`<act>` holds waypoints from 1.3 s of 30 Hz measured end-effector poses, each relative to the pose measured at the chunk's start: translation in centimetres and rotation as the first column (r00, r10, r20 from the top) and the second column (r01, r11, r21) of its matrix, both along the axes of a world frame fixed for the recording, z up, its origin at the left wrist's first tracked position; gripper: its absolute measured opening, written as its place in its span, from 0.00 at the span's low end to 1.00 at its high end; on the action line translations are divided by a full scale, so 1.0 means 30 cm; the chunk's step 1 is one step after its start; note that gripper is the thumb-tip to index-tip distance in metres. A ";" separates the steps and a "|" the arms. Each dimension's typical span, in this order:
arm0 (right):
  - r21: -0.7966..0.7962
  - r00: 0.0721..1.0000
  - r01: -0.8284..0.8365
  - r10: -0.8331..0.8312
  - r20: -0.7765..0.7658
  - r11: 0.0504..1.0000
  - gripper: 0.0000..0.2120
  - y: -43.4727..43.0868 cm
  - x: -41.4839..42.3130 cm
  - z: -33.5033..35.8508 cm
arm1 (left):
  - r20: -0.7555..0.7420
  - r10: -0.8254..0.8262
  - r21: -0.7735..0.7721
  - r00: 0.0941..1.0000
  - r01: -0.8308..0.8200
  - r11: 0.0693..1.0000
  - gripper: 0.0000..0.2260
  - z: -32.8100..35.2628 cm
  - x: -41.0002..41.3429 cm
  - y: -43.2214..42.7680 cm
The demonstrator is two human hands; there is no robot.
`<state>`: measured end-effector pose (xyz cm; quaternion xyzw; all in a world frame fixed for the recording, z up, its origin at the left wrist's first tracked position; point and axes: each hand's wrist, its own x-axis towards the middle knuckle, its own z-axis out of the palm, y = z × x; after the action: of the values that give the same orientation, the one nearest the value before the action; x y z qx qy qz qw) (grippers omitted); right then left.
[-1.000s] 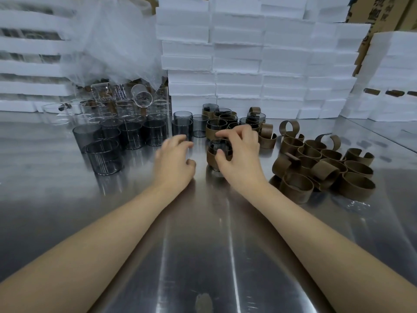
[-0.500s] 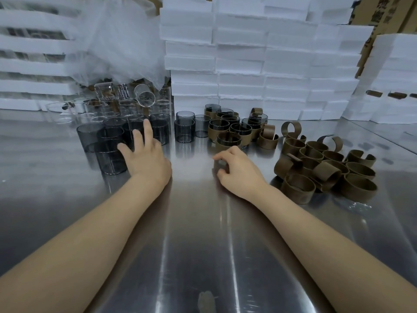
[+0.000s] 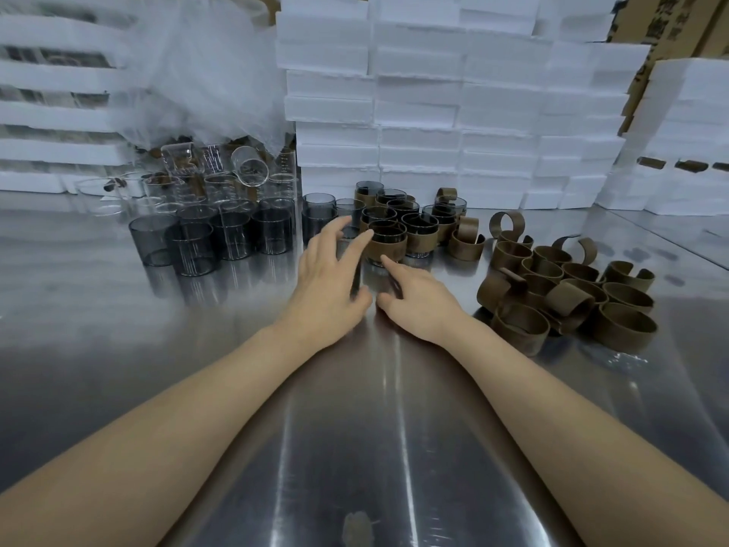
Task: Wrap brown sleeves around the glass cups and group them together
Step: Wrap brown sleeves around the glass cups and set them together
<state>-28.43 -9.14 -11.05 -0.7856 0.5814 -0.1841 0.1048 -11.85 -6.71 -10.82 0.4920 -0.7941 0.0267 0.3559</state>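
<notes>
Steel table (image 3: 165, 388) before stacked white foam blocks (image 3: 434, 112); left hand (image 3: 327, 286) and right hand (image 3: 422, 305), each grip spread.

- Table (image 3: 355, 448): steel, glossy, streaked with reflections; dull smudge (image 3: 357, 527) at the near edge.
- Foam trays (image 3: 453, 124): white, stacked high along the far edge and into the far right corner.
- Plastic film (image 3: 205, 73): crumpled, far left.
- Clear glasses (image 3: 221, 183): clustered below the film, one tipped on its side.
- Smoked cups (image 3: 189, 246): bare, upright, left of centre.
- Sleeved cups (image 3: 422, 227): upright, packed together, centre, towards the far edge.
- Sleeves (image 3: 564, 294): brown, loose heap, right of centre.
</notes>
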 end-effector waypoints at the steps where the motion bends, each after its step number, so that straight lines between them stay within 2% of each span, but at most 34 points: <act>1: -0.010 1.000 0.003 -0.003 0.003 1.000 0.31 0.001 0.001 -0.002 | -0.033 0.023 0.021 0.999 -0.022 1.000 0.32 -0.005 -0.003 -0.002; 3: -0.036 0.999 0.010 -0.009 0.031 0.999 0.29 0.001 0.002 0.000 | -0.090 0.087 0.089 0.992 -0.078 0.993 0.36 -0.014 0.003 -0.015; 5: -0.053 0.997 -0.007 0.012 0.077 0.999 0.26 0.002 0.004 0.002 | -0.164 0.134 0.249 0.977 -0.090 0.964 0.40 -0.014 0.021 -0.030; 7: -0.047 0.986 -0.040 0.047 0.160 0.998 0.24 0.004 0.004 0.001 | -0.225 0.136 0.396 0.965 -0.037 0.918 0.37 -0.012 0.037 -0.042; 9: -0.040 0.962 -0.065 0.073 0.263 0.997 0.24 0.007 0.002 -0.003 | -0.220 0.075 0.363 0.973 0.011 0.932 0.21 -0.019 0.041 -0.045; 10: -0.040 0.952 -0.066 0.075 0.297 0.997 0.24 0.007 0.002 -0.005 | -0.196 0.052 0.320 0.979 0.014 0.947 0.15 -0.018 0.041 -0.044; 11: -0.039 0.946 -0.059 0.068 0.318 0.998 0.25 0.007 0.001 -0.006 | -0.173 0.034 0.288 0.984 0.018 0.958 0.14 -0.019 0.042 -0.043; 13: -0.038 0.937 -0.042 0.053 0.345 0.998 0.26 0.006 0.000 -0.005 | -0.156 -0.005 0.264 0.988 0.046 0.963 0.17 -0.022 0.042 -0.039; 17: -0.126 0.903 -0.096 0.140 0.406 0.987 0.22 0.007 -0.002 0.000 | -0.186 -0.079 0.235 0.979 0.123 0.964 0.23 -0.021 0.040 -0.032; 20: -0.237 0.879 -0.017 0.127 0.459 0.971 0.28 0.012 0.006 0.003 | -0.328 -0.115 0.211 0.938 0.192 0.958 0.26 -0.008 0.023 -0.017; 23: -0.318 0.842 0.025 0.151 0.518 0.948 0.31 0.018 0.015 0.006 | -0.483 -0.166 0.216 0.860 0.301 0.929 0.28 0.005 0.000 0.005; 26: -0.309 0.824 -0.009 0.182 0.536 0.951 0.30 0.019 0.013 0.010 | -0.455 -0.172 0.206 0.874 0.290 0.935 0.29 0.007 -0.006 0.011; 30: -0.373 0.827 -0.032 0.234 0.511 0.927 0.32 0.018 0.009 0.010 | -0.473 -0.180 0.192 0.862 0.301 0.934 0.28 0.008 -0.002 0.013; 34: -0.356 0.821 -0.022 0.220 0.527 0.934 0.33 0.019 0.010 0.013 | -0.529 -0.188 0.207 0.828 0.341 0.917 0.27 0.010 0.001 0.010; 39: -0.347 0.790 -0.006 0.217 0.573 0.938 0.33 0.018 0.013 0.013 | -0.517 -0.195 0.198 0.833 0.338 0.920 0.26 0.011 0.001 0.008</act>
<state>-28.04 -8.59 -10.65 -0.7252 0.4307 -0.5118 0.1634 -11.83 -6.47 -10.49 0.4114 -0.7351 -0.2615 0.4712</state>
